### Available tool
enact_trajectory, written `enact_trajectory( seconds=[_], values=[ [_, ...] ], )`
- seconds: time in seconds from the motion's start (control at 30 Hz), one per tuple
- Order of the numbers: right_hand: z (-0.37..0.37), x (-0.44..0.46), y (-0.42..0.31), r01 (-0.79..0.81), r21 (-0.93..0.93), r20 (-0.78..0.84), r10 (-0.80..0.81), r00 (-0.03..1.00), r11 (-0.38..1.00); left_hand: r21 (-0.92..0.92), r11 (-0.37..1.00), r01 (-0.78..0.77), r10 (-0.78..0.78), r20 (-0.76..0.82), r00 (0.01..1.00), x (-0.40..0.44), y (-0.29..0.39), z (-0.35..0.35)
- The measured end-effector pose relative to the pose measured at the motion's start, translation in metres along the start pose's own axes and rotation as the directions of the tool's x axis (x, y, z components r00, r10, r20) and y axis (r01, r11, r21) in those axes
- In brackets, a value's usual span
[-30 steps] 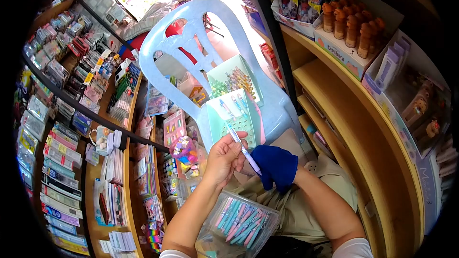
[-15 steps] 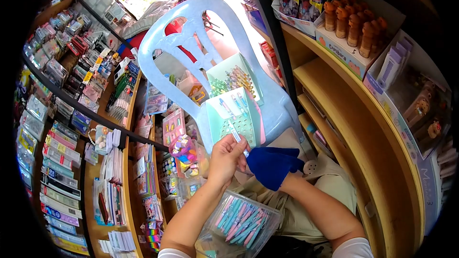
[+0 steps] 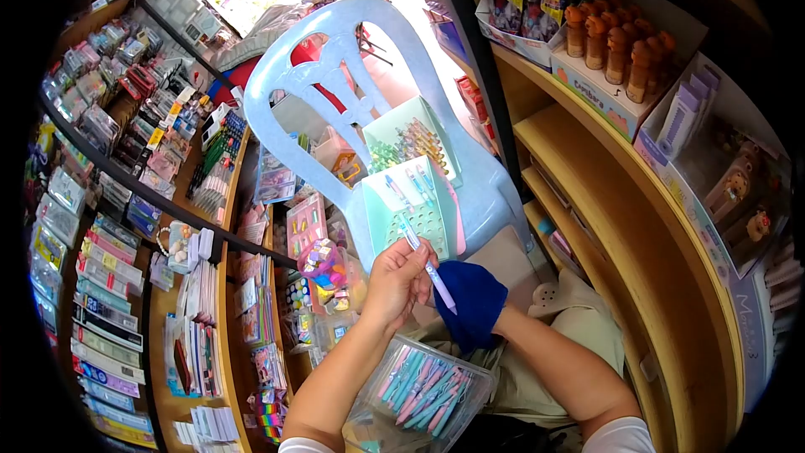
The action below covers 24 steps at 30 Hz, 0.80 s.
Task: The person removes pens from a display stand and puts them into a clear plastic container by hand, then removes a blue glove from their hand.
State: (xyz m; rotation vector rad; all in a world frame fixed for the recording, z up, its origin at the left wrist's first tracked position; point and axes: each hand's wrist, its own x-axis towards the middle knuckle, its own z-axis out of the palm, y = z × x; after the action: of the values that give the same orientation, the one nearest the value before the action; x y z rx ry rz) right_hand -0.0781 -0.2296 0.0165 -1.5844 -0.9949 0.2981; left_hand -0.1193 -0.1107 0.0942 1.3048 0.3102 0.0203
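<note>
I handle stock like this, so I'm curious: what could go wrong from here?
The pen could slip, since only the fingers of the left hand seem to grip it. The blue cloth, close by its lower end, might snag or nudge it. If dropped, it might land among the pens in the clear bin and get mixed in.

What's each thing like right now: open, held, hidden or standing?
Pen: held in the left hand
Right hand: hidden under the blue cloth
Clear tub: open, many pens inside
Front mint box: many holes bare
Rear mint box: open, slender things inside
Chair: standing upright
</note>
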Motion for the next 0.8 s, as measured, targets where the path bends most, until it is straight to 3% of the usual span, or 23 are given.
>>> enact_trajectory(
  seconds=[0.07, 0.17, 0.27, 0.37, 0.57, 0.77, 0.8],
  values=[
    [-0.015, -0.001, -0.013, -0.009, -0.218, 0.078, 0.027, 0.997, 0.976, 0.007, 1.000, -0.003, 0.003, -0.007, 1.000, 0.000, 0.001, -0.001],
    [-0.026, -0.001, -0.017, -0.033, -0.263, 0.150, 0.075, 0.986, 0.964, 0.012, 1.000, -0.006, 0.006, -0.030, 1.000, 0.000, 0.002, -0.002],
    [-0.047, 0.002, -0.052, -0.110, -0.297, 0.325, 0.209, 0.922, 0.948, 0.012, 1.000, -0.013, 0.013, -0.043, 0.999, 0.000, 0.002, -0.003],
    [-0.009, -0.004, 0.005, 0.173, -0.367, 0.130, -0.133, 0.982, 0.914, 0.042, 0.999, -0.009, 0.011, -0.053, 0.999, 0.001, 0.001, -0.001],
    [0.002, -0.003, 0.002, -0.010, -0.170, -0.136, -0.013, 0.991, 0.985, 0.077, 0.996, 0.036, -0.032, -0.051, 0.998, 0.005, -0.001, 0.003],
    [-0.019, 0.001, 0.012, -0.028, -0.591, -0.175, -0.094, 0.980, 0.806, 0.029, 0.999, 0.019, -0.017, -0.065, 0.998, 0.003, -0.002, 0.004],
    [-0.025, 0.000, 0.004, -0.048, -0.550, -0.173, -0.057, 0.983, 0.834, 0.024, 1.000, 0.015, -0.014, -0.065, 0.998, 0.003, -0.002, 0.002]
  ],
)
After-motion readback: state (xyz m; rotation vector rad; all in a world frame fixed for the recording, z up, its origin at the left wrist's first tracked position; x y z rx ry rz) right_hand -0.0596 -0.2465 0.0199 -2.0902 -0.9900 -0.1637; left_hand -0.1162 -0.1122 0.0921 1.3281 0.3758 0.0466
